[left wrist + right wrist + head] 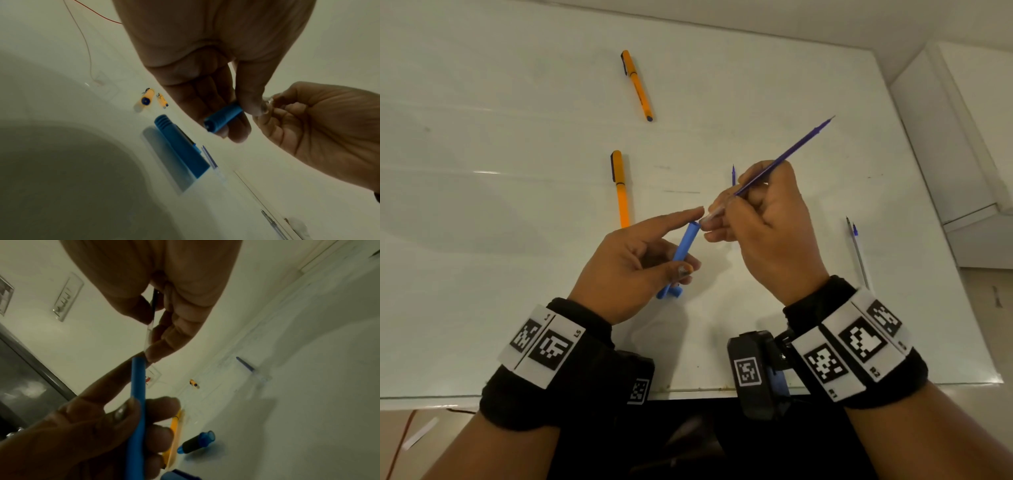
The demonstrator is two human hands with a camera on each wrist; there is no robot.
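Observation:
My left hand (654, 263) grips a blue pen barrel (685, 245) between thumb and curled fingers, with the index finger stretched out along its open top end. My right hand (726, 219) pinches a thin purple refill (784, 159). The refill's writing tip points up and to the right, and its clear lower end (149, 334) sits at the mouth of the barrel (137, 394). In the left wrist view the barrel (223, 117) shows end-on between my fingers.
On the white table (517, 144) lie two orange pens (638, 85) (621, 190), a blue cap (180, 149) under my left hand, a blue-and-black grip piece (197, 443), and loose refills (858, 253) at the right. A white cabinet (962, 137) stands beyond the right edge.

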